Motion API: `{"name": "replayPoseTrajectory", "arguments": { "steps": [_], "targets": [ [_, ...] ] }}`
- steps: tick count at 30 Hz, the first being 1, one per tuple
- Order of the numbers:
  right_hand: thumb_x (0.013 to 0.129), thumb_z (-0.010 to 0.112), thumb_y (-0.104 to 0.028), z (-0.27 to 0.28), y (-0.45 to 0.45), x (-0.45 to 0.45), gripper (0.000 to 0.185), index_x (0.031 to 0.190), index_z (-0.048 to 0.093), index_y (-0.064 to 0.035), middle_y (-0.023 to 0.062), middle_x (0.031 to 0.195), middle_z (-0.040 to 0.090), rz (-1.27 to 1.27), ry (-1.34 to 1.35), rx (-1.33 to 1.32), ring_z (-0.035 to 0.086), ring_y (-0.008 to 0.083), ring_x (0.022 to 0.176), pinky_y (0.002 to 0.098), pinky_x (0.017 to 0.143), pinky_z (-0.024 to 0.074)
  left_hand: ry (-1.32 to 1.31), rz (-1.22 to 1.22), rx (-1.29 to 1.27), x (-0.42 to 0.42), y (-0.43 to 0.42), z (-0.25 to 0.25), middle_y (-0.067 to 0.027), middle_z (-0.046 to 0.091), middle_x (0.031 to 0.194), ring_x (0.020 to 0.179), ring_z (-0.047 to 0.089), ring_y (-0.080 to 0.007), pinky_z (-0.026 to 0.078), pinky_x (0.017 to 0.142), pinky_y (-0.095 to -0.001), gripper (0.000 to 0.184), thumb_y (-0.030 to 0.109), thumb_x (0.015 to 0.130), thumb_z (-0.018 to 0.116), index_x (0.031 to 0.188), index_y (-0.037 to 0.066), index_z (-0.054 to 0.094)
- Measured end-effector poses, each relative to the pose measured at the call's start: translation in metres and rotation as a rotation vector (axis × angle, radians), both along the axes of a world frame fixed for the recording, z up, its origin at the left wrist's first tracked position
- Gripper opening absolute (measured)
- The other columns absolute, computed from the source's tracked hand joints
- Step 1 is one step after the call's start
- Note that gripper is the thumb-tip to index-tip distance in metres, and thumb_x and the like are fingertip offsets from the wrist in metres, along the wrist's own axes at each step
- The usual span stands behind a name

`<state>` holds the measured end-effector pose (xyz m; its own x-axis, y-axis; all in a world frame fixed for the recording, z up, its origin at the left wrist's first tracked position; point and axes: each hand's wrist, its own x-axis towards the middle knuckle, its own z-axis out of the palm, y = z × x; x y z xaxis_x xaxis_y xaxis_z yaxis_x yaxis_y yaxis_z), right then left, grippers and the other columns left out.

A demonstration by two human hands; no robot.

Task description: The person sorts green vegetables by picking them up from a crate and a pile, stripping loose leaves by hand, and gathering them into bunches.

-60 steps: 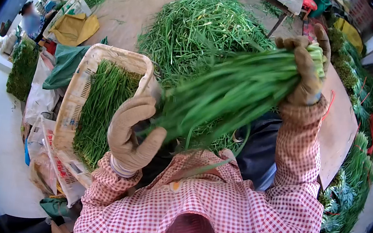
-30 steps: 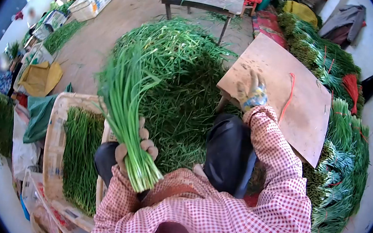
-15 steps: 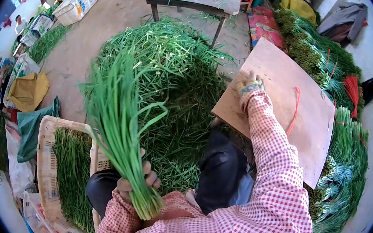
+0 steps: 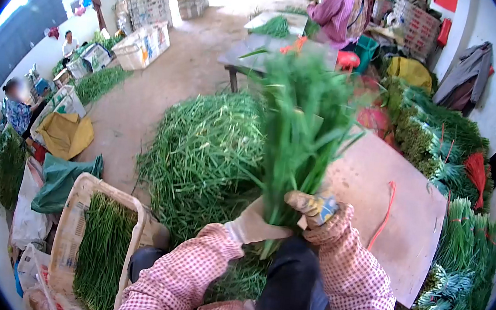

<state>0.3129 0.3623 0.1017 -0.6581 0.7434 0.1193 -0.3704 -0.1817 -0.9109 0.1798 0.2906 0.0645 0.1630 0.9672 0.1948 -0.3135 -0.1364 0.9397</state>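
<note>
From my remote view, the left hand (image 4: 254, 224) grips the green bunch (image 4: 300, 130) near its stem ends; the right hand (image 4: 315, 207) touches its side, grip unclear to me. I locate the bunch upright, between leaf pile (image 4: 202, 156) and tabletop (image 4: 410, 235).

Left hand (image 4: 257, 224) curled, right hand (image 4: 313, 208) close beside

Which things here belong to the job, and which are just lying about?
Likely the job: long-leaved green bunch, loose green leaf pile, beige plastic crate, flat brown board, thin red cord.

Seemingly unrelated: dark-green crumpled sheet, grey hanging jacket.
</note>
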Motion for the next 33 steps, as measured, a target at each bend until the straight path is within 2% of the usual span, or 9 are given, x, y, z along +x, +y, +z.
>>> {"name": "replayPoseTrajectory", "arguments": {
  "steps": [2, 4, 10, 12, 14, 18, 21, 24, 33],
  "targets": [
    [0.079, 0.071, -0.037, 0.028, 0.005, 0.010, 0.062, 0.122, 0.049, 0.0021, 0.0208, 0.113, 0.057, -0.159, 0.287, 0.026, 0.062, 0.0291, 0.089, 0.0402, 0.076, 0.0534, 0.120, -0.068, 0.007, 0.021, 0.027, 0.038, -0.0081, 0.058, 0.116, 0.109, 0.056, -0.0187, 0.045, 0.095, -0.0346, 0.063, -0.001, 0.066, 0.077, 0.121, 0.001, 0.047],
    [0.080, 0.072, -0.026, 0.054, 0.006, 0.040, 0.059, 0.126, 0.046, -0.0012, 0.0206, 0.116, 0.055, -0.357, 0.004, 0.253, 0.059, 0.0303, 0.099, 0.0454, 0.082, 0.0532, 0.350, -0.160, 0.047, 0.036, 0.052, 0.050, -0.0079, 0.061, 0.107, 0.101, 0.059, -0.0190, 0.049, 0.089, -0.0318, 0.058, 0.000, 0.066, 0.077, 0.116, 0.003, 0.049],
    [0.075, 0.078, -0.010, -0.018, 0.039, 0.106, 0.065, 0.130, 0.044, -0.0078, 0.0093, 0.124, 0.055, -0.371, -0.085, 0.317, 0.055, 0.0205, 0.111, 0.0360, 0.094, 0.0487, -0.158, -0.209, -0.180, 0.086, 0.081, 0.034, -0.0088, 0.058, 0.115, 0.107, 0.053, -0.0225, 0.043, 0.097, -0.0358, 0.062, 0.032, 0.073, 0.077, 0.124, 0.009, 0.051],
    [0.074, 0.078, -0.008, -0.036, 0.040, 0.103, 0.065, 0.129, 0.044, -0.0063, 0.0106, 0.122, 0.057, -0.412, -0.051, 0.226, 0.056, 0.0207, 0.110, 0.0357, 0.093, 0.0491, -0.630, -0.479, -0.719, 0.095, 0.084, 0.047, -0.0101, 0.059, 0.119, 0.109, 0.053, -0.0224, 0.041, 0.100, -0.0390, 0.059, 0.030, 0.074, 0.074, 0.122, 0.005, 0.051],
    [0.076, 0.074, -0.005, -0.032, 0.037, 0.082, 0.066, 0.132, 0.040, -0.0044, 0.0120, 0.117, 0.059, -0.369, 0.105, 0.211, 0.058, 0.0219, 0.106, 0.0356, 0.089, 0.0508, -0.914, -0.692, -0.709, 0.095, 0.091, 0.008, -0.0106, 0.062, 0.113, 0.102, 0.058, -0.0214, 0.046, 0.095, -0.0382, 0.045, 0.028, 0.082, 0.067, 0.118, 0.005, 0.054],
    [0.079, 0.069, -0.003, 0.001, 0.019, 0.021, 0.073, 0.139, 0.028, -0.0017, 0.0147, 0.117, 0.058, -0.346, -0.171, 0.237, 0.058, 0.0223, 0.105, 0.0344, 0.088, 0.0499, 0.165, -0.017, 0.219, 0.033, 0.057, 0.010, -0.0096, 0.058, 0.120, 0.112, 0.055, -0.0216, 0.047, 0.095, -0.0360, 0.076, -0.002, 0.060, 0.083, 0.128, 0.005, 0.048],
    [0.072, 0.077, -0.025, 0.018, -0.007, -0.041, 0.096, 0.141, 0.018, 0.0055, 0.0248, 0.126, 0.052, -0.252, -0.270, 0.384, 0.053, 0.0302, 0.115, 0.0414, 0.096, 0.0434, 0.041, 0.031, 0.066, -0.017, 0.028, -0.003, -0.0094, 0.048, 0.132, 0.117, 0.051, -0.0231, 0.043, 0.100, -0.0390, 0.080, 0.014, 0.071, 0.080, 0.138, 0.007, 0.036],
    [0.069, 0.077, -0.038, 0.044, -0.058, -0.086, 0.101, 0.142, 0.021, 0.0042, 0.0266, 0.127, 0.051, -0.232, -0.528, 0.700, 0.051, 0.0348, 0.118, 0.0403, 0.100, 0.0389, -0.894, 0.000, -0.047, -0.049, -0.022, -0.012, -0.0096, 0.045, 0.134, 0.121, 0.047, -0.0240, 0.040, 0.103, -0.0398, 0.076, 0.036, 0.081, 0.069, 0.139, 0.005, 0.031],
    [0.081, 0.067, -0.041, 0.071, -0.115, -0.132, 0.076, 0.140, 0.034, -0.0070, 0.0187, 0.137, 0.043, 0.279, -0.216, 0.679, 0.042, 0.0303, 0.127, 0.0422, 0.107, 0.0350, -0.839, 0.654, 0.039, -0.092, -0.143, -0.045, -0.0105, 0.051, 0.123, 0.115, 0.050, -0.0272, 0.043, 0.099, -0.0412, 0.063, 0.042, 0.082, 0.065, 0.130, 0.007, 0.043]
  ]
}}
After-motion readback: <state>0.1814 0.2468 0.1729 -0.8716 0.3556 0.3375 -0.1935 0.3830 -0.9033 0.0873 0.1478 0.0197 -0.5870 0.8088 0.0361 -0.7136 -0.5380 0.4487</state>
